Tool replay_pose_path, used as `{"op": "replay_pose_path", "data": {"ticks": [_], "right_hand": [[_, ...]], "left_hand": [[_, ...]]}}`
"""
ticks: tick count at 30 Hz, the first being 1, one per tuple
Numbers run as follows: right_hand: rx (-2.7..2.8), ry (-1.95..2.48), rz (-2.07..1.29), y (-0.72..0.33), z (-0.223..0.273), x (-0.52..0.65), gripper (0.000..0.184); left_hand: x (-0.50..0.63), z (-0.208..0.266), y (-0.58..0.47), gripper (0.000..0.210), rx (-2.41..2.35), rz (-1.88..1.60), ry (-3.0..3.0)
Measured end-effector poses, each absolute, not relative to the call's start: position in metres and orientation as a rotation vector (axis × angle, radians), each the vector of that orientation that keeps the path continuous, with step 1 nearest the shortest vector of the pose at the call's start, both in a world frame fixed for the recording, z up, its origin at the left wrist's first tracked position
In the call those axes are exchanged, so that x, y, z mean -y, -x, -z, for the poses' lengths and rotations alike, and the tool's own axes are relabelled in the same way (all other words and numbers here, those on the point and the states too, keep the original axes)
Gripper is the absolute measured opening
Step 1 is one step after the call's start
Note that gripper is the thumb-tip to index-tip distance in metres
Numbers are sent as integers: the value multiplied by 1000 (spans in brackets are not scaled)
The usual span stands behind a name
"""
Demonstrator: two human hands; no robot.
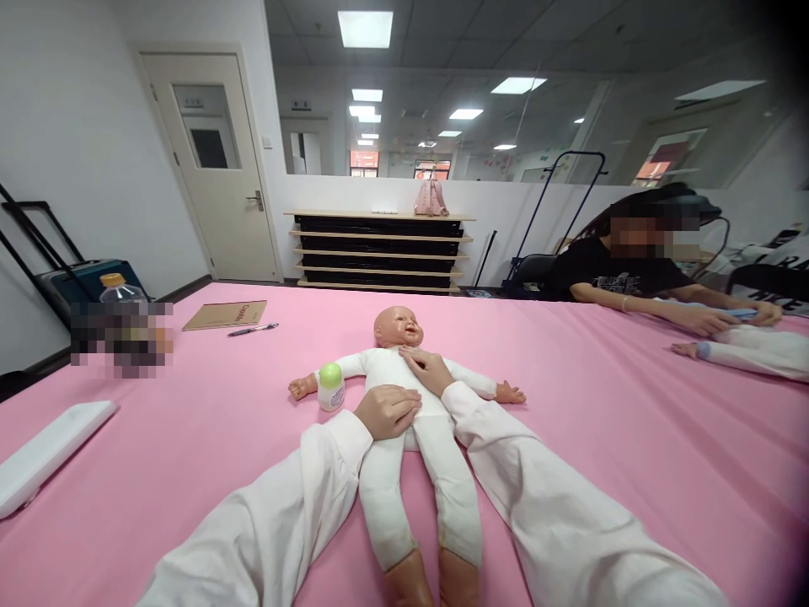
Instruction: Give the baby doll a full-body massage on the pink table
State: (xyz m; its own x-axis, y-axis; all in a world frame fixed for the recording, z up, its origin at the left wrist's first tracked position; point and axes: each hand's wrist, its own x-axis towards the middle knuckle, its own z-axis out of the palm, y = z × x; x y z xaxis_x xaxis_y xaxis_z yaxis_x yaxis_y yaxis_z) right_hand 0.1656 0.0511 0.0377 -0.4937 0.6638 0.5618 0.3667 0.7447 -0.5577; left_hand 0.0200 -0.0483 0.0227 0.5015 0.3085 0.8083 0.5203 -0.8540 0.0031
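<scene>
A baby doll (420,451) with a white cloth body lies on its back on the pink-covered table (587,405), its head away from me and its feet toward me. My left hand (388,411) lies flat across the doll's belly, fingers stretched to the right. Higher up, my right hand (428,369) rests on the chest just below the neck, fingers extended and holding nothing. Beside the doll's arm on the left stands a small white bottle (331,394) with a green cap, close to my left hand but apart from it.
A brown notebook (226,314) and a pen (253,330) lie at the far left. Nearer are a plastic bottle (126,320), partly blurred, and a long white case (54,451). At the right, a person (625,278) handles another doll (758,350) on the same table.
</scene>
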Motion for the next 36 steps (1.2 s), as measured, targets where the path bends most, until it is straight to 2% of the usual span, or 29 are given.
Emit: {"op": "replay_pose_path", "data": {"ticks": [11, 17, 23, 31, 36], "right_hand": [[2521, 425, -816, -167, -61, -19, 33], [2695, 397, -795, -141, -71, -45, 28], [2378, 637, -580, -157, -44, -64, 40], [2063, 928, -697, -187, -17, -40, 60], [1947, 915, -827, -194, -10, -32, 70]], "left_hand": [[51, -16, -23, 20, 643, 1294, 2445], [51, -16, -22, 22, 658, 1282, 2489], [53, -21, -22, 23, 667, 1279, 2515], [49, -32, -27, 29, 621, 1072, 2794], [51, -41, -29, 32, 895, 867, 2862]]}}
